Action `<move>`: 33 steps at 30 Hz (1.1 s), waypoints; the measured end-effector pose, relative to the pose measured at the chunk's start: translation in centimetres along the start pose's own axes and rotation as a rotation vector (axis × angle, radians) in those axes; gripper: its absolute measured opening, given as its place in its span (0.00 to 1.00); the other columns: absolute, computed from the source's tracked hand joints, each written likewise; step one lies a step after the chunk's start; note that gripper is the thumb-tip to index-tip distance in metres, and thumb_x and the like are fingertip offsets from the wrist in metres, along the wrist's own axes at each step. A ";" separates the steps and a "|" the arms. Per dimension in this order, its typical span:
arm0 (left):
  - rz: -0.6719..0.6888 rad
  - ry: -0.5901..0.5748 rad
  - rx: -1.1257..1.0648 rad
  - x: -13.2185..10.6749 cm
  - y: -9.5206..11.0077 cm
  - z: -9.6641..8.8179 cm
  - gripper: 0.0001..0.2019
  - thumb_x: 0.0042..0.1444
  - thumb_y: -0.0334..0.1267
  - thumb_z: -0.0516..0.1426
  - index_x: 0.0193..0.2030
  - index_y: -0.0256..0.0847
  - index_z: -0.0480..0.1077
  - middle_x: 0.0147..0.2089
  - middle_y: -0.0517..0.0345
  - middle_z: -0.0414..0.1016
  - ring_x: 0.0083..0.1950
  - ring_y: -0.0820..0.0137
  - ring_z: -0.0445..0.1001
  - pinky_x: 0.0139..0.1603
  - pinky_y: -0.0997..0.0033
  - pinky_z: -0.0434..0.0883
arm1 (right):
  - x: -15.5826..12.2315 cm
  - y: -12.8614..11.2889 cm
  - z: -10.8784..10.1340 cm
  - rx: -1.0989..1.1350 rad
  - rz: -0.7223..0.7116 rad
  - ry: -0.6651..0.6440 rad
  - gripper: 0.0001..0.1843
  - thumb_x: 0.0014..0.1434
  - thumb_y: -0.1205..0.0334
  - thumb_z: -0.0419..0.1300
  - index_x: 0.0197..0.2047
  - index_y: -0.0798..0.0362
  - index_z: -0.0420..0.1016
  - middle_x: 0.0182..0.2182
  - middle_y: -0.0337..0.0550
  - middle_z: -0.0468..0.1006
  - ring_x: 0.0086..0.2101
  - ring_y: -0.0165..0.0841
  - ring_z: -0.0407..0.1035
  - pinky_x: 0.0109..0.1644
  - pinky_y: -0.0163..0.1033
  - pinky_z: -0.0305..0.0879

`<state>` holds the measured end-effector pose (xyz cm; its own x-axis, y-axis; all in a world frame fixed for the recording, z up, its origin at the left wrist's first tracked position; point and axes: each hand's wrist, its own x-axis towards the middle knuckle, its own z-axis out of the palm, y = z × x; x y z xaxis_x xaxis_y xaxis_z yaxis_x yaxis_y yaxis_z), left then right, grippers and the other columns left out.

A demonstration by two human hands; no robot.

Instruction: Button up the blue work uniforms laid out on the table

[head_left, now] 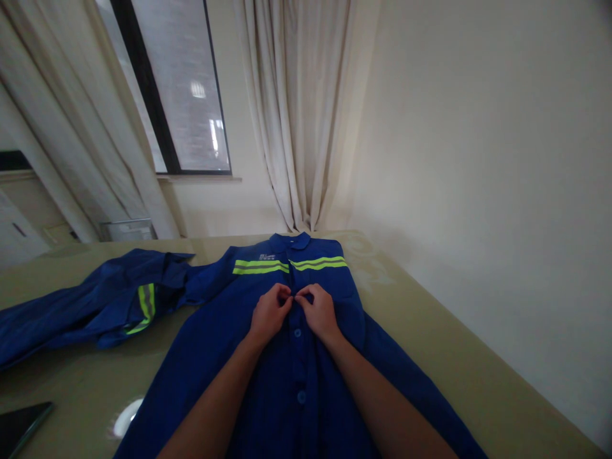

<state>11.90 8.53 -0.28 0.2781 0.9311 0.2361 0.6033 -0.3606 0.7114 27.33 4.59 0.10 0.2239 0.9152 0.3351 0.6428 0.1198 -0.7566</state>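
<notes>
A blue work shirt (268, 357) with yellow-green reflective stripes across the chest lies flat, collar away from me, on an olive-green surface (430, 331). My left hand (270, 311) and my right hand (318, 311) meet at the shirt's front placket, just below the stripes. The fingers of both hands are curled and pinch the placket where the two front edges meet. Below my hands, two blue buttons (297, 333) show along the placket. One sleeve (109, 299) with a reflective band spreads out to the left.
A dark flat device (21, 424) lies at the surface's near left corner, next to a bright reflection. A white wall stands close on the right. Behind the surface hang beige curtains (301, 115) and a dark window (176, 83).
</notes>
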 end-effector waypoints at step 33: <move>0.143 -0.067 0.614 -5.9 0.4 -0.3 0.27 0.68 0.37 0.45 0.71 0.30 0.62 0.74 0.41 0.61 0.75 0.56 0.59 0.74 0.51 0.59 | -2.7 -1.6 -0.8 -0.293 0.051 -0.139 0.10 0.55 0.68 0.58 0.38 0.49 0.79 0.34 0.41 0.83 0.36 0.35 0.76 0.40 0.35 0.63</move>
<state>10.26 2.87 -1.17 0.4219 0.8731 0.2444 0.8700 -0.4657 0.1618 26.28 1.64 0.89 0.1719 0.9635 0.2053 0.8215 -0.0252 -0.5697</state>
